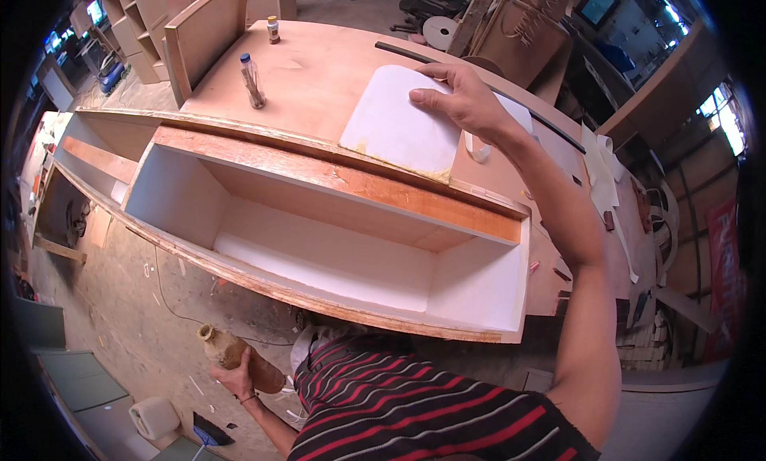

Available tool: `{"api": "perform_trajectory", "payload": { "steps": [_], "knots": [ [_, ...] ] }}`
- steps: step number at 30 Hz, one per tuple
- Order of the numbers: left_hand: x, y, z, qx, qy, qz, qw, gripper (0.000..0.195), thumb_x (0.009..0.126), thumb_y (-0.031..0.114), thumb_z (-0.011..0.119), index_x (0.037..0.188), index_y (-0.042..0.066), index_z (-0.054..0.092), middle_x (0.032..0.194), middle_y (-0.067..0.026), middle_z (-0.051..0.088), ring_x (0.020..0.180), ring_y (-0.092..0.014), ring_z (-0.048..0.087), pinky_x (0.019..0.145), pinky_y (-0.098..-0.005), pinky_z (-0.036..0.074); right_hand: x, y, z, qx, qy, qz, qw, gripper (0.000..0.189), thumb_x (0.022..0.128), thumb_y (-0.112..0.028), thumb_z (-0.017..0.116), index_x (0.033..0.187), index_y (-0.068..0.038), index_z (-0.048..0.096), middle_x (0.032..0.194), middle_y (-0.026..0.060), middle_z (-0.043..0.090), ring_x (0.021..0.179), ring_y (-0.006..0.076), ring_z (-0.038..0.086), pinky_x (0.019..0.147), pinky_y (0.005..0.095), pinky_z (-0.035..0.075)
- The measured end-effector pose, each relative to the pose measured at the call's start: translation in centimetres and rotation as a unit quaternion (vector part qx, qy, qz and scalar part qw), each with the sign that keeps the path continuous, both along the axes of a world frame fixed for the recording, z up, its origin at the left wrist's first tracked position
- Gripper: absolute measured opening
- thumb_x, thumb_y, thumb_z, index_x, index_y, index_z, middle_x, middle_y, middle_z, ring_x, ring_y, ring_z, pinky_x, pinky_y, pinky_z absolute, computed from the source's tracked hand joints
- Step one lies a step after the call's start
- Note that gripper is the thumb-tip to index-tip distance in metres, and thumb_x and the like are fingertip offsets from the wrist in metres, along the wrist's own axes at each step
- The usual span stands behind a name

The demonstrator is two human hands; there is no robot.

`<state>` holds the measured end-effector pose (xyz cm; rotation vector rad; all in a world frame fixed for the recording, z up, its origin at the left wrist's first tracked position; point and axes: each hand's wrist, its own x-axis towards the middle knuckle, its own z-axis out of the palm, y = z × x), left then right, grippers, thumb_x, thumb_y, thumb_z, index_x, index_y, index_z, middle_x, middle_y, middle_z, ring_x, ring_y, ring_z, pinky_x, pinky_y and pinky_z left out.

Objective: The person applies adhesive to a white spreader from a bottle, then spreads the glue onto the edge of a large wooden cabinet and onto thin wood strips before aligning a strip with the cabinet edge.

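My right hand grips the top edge of a white rounded-corner sheet, thumb in front. Yellowish residue runs along the sheet's lower edge, which is at the rear edge of a long open wooden cabinet box. A glossy orange-brown strip, wet-looking, runs along the box below that edge. Inside, the box has pale, white-faced panels. Low on the left, my left hand is closed around a stained brown bottle, held tilted beside the box with its uncapped mouth toward the upper left.
Behind the box, a wooden worktop carries a blue-capped bottle, a small yellow-capped bottle and a dark strip. An upright panel stands at left. A plastic jug and a blue broom are on the floor.
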<state>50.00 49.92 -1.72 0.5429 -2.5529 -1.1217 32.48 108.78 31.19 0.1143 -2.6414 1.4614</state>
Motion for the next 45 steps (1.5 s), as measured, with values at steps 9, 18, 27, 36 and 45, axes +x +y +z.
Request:
{"api": "perform_trajectory", "payload": {
  "steps": [9,18,27,36,45],
  "knots": [
    [-0.1,0.7,1.0,-0.003,0.008,-0.019,1.000,0.069,0.066,0.025,0.097,0.118,-0.005,0.063,0.107,-0.0150,0.069,0.096,-0.028,0.067,0.089,-0.0398,0.054,2.3,3.5,3.8,-0.056,0.064,-0.032,0.996,0.044,0.093,-0.022,0.076,0.126,0.004,0.066,0.108,0.0084,0.072,0.093,0.0118,0.067,0.084,0.0254,0.054],
    [-0.7,1.9,0.9,0.032,0.003,-0.047,0.998,0.068,0.067,0.022,0.097,0.120,-0.005,0.063,0.111,-0.0159,0.069,0.099,-0.028,0.068,0.091,-0.0394,0.054,6.9,8.0,-0.4,-0.207,-0.137,-0.026,0.968,0.053,0.094,-0.018,0.073,0.133,0.014,0.056,0.116,0.0153,0.070,0.103,0.0145,0.067,0.092,0.0242,0.055],
    [-1.9,3.8,2.2,0.047,-0.003,-0.073,0.996,0.070,0.067,0.021,0.096,0.122,-0.006,0.061,0.114,-0.0171,0.068,0.101,-0.029,0.067,0.092,-0.0399,0.053,6.7,8.4,-2.4,-0.145,-0.123,-0.031,0.981,0.054,0.093,-0.019,0.076,0.135,0.010,0.057,0.110,0.0105,0.071,0.096,0.0114,0.068,0.087,0.0220,0.056],
    [-1.1,3.8,1.8,0.031,0.010,-0.078,0.996,0.069,0.068,0.019,0.095,0.121,-0.006,0.060,0.112,-0.0179,0.068,0.100,-0.029,0.068,0.091,-0.0399,0.054,7.9,6.7,0.5,-0.079,-0.034,-0.029,0.996,0.052,0.091,-0.023,0.078,0.129,0.008,0.062,0.108,0.0100,0.071,0.092,0.0118,0.068,0.081,0.0229,0.056],
    [-0.8,4.1,1.7,0.016,-0.002,-0.067,0.998,0.068,0.067,0.020,0.096,0.120,-0.006,0.061,0.111,-0.0177,0.069,0.099,-0.029,0.068,0.090,-0.0407,0.054,8.2,6.6,0.8,-0.016,-0.006,-0.022,1.000,0.047,0.091,-0.023,0.078,0.125,0.007,0.066,0.109,0.0123,0.072,0.096,0.0148,0.067,0.087,0.0260,0.053]
  ]
}}
